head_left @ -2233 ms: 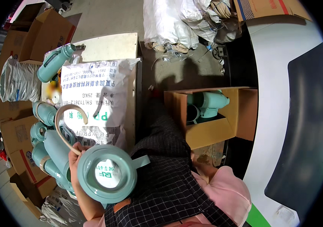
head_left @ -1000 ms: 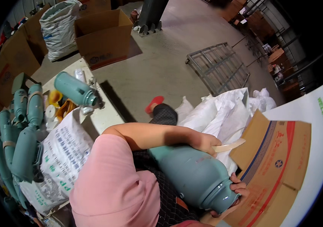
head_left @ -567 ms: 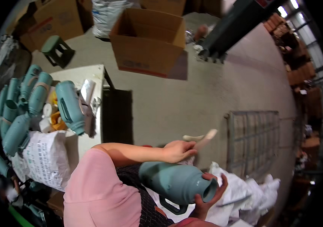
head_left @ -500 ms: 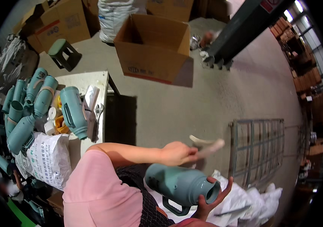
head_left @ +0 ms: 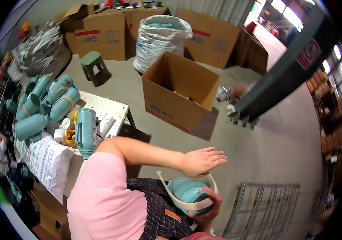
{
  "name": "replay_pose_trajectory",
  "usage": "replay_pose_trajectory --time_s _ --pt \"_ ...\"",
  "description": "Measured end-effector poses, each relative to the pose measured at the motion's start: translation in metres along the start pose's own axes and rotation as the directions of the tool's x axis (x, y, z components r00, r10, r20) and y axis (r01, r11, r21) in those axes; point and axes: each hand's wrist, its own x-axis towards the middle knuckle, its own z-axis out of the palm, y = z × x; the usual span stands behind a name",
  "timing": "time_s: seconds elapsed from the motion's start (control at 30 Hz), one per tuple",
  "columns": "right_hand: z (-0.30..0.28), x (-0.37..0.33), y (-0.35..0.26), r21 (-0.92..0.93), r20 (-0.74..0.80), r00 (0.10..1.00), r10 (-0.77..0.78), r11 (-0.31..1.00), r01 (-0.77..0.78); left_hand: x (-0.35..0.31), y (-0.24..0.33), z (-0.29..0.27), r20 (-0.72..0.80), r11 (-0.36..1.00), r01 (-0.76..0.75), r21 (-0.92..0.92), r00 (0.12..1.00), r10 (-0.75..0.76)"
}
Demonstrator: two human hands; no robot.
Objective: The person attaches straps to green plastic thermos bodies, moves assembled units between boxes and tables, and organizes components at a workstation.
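A teal flask (head_left: pixel 185 190), its round end tilted up, is held at my waist by my right hand (head_left: pixel 209 204), whose fingers wrap the near right side. A cream strap (head_left: pixel 199 205) loops loosely about the flask, one free end sticking up on the left. Its other end passes close under my left hand (head_left: pixel 204 162), which hovers above the flask with fingers stretched out and palm down. Whether the left palm touches the strap is hidden. Another teal flask with a side handle (head_left: pixel 86 132) stands on the white table (head_left: pixel 106 107) to the left.
More teal flasks (head_left: pixel 61 104) are piled on the table beside a white printed sack (head_left: pixel 53 164). Ahead are an open cardboard box (head_left: pixel 175 106), a green stool (head_left: pixel 92 62) and a dark pillar (head_left: pixel 283 76). A metal rack (head_left: pixel 261 210) lies at right.
The flask has turned from lying sideways to end up. My left hand, closed on the strap before, has opened, and the strap now loops about the flask. The view has tilted upward.
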Motion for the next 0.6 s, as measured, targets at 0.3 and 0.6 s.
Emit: replay_pose_trajectory --time_s 0.3,0.6 --pt "0.027 0.217 0.093 0.058 0.155 0.987 0.046 0.997 -0.056 -0.043 -0.190 -0.079 -0.067 0.502 0.857 -0.115 0.498 -0.865" --pt "0.214 0.478 0.169 0.447 0.501 0.859 -0.108 0.882 -0.150 -0.183 -0.328 -0.176 -0.461 0.547 0.089 -0.832 -0.660 -0.593"
